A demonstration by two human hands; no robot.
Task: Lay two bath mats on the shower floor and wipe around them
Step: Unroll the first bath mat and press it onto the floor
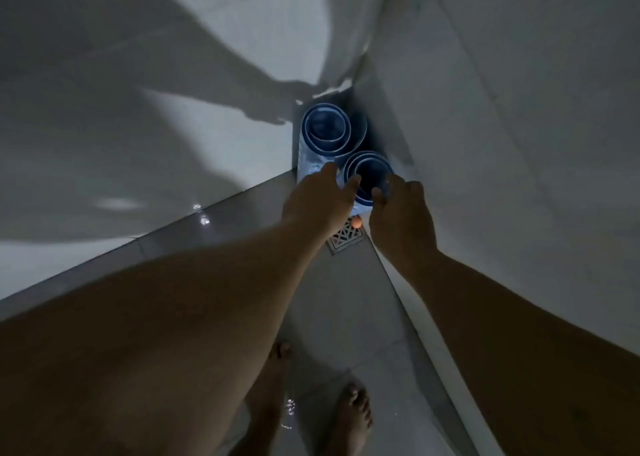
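Two blue bath mats stand rolled up on end in the corner of the shower. The far roll (325, 131) leans against the wall corner. The near roll (369, 171) stands just in front of it. My left hand (317, 202) is at the near roll's left rim, thumb hooked over the edge and fingers reaching along its outside, touching the far roll's side. My right hand (401, 213) clasps the near roll's right rim, thumb inside the opening.
A square metal floor drain (344, 239) lies under my hands, with a small orange object (356, 221) beside it. Tiled walls close in left and right. My bare feet (351, 417) stand on the grey wet floor (346, 317) below.
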